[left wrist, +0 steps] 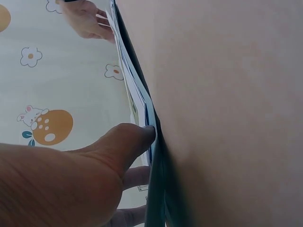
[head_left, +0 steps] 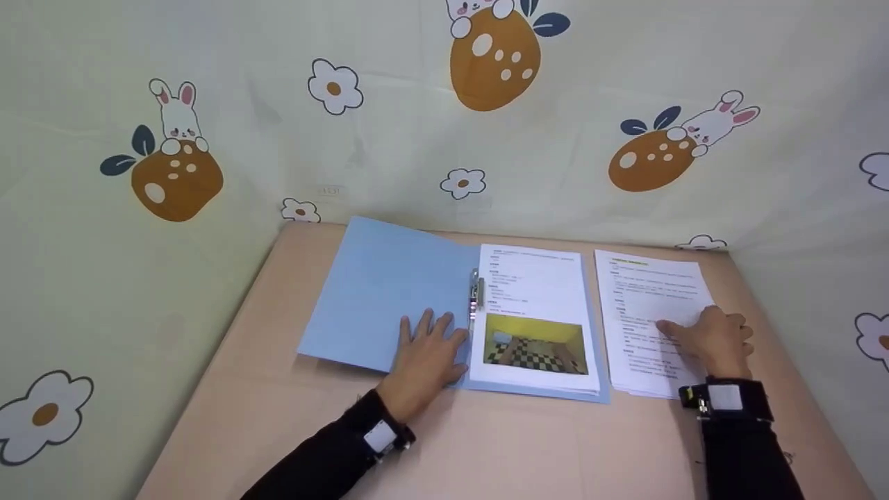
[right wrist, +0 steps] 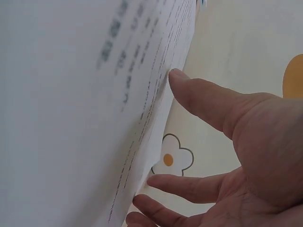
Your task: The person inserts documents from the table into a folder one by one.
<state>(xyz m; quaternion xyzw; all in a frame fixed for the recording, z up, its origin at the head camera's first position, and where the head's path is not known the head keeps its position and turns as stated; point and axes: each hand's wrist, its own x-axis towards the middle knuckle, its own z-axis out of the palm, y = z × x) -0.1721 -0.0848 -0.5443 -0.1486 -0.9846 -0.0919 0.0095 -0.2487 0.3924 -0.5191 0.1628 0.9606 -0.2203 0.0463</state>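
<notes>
A light blue folder [head_left: 389, 292] lies spread out, its cover turned to the left. On its right side sits a stack of printed pages [head_left: 531, 285] with a colour photo on the top sheet. A metal clip [head_left: 476, 295] stands along the fold. My left hand [head_left: 425, 361] rests with fingers spread on the cover close to the fold, its thumb [left wrist: 142, 139] at the lower edge. Right of the folder is a loose stack of printed paper [head_left: 646, 298]. My right hand [head_left: 715, 340] holds its right edge, thumb [right wrist: 199, 94] on the top sheet and fingers at the side.
The pink-beige table [head_left: 514, 444] runs under everything. Behind and beside it hangs a pale cloth wall [head_left: 389, 146] printed with rabbits, fruit and flowers. Each wrist wears a black strap; the left strap [head_left: 389, 430] lies in front of the folder.
</notes>
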